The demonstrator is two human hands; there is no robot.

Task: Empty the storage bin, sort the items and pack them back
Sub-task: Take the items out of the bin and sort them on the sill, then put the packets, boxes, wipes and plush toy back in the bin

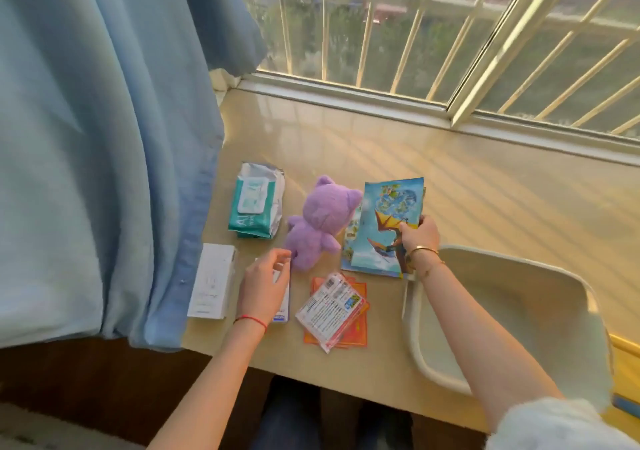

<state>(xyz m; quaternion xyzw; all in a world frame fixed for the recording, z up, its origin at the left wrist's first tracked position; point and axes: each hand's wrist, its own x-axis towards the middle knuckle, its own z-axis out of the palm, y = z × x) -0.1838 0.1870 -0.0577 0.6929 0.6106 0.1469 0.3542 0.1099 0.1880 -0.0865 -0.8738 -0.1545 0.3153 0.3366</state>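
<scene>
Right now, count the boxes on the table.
2: a white box by the curtain, and another box beside it, mostly hidden under the left hand.

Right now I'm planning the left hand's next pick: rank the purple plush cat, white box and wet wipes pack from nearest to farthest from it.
From the left hand:
1. Purple plush cat, just beyond the fingers.
2. White box, to its left.
3. Wet wipes pack, farther back.
</scene>
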